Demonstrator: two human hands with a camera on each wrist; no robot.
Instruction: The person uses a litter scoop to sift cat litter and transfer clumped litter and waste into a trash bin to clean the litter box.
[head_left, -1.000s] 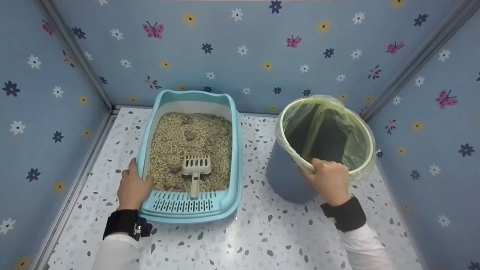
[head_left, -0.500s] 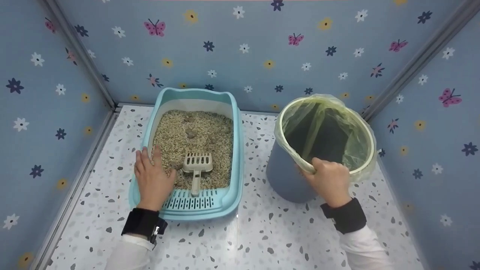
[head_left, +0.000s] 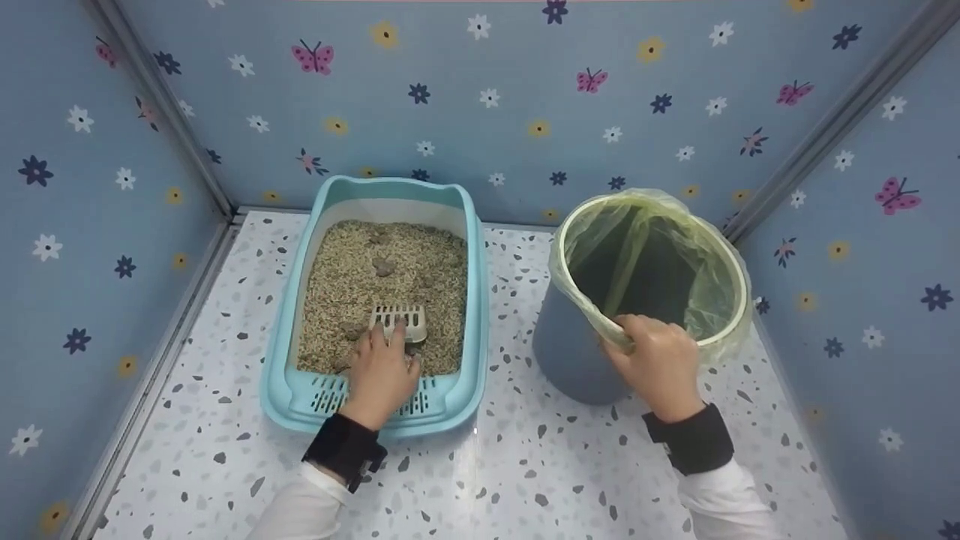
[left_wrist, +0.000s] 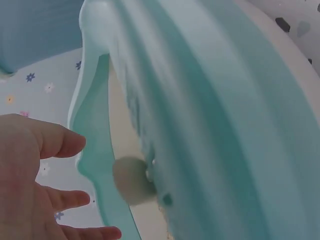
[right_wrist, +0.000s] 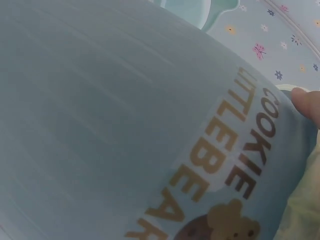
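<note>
My left hand [head_left: 382, 379] reaches over a beige slotted litter scoop [head_left: 417, 328], its fingers spread and overlapping the handle in the head view. In the left wrist view the fingers [left_wrist: 70, 142] stand apart from the scoop's rounded handle end [left_wrist: 132, 180]. The scoop lies on tan litter [head_left: 345, 277] inside a pale turquoise litter box [head_left: 478, 315]. With my right hand [head_left: 660, 367] I grip the near rim of a grey-blue trash can [head_left: 574, 352], over its thin yellow bag [head_left: 716, 300]. The thumb [right_wrist: 305, 102] shows at the rim in the right wrist view.
Brownish clumps [head_left: 383, 266] lie in the litter. Blue flowered walls [head_left: 450, 75] close in the back and both sides. Speckled white floor [head_left: 517, 450] runs between the box and the can and in front of them.
My left hand has left the litter box's left edge and moved right, over the near side of the box, to the scoop. The right hand stays on the can's rim.
</note>
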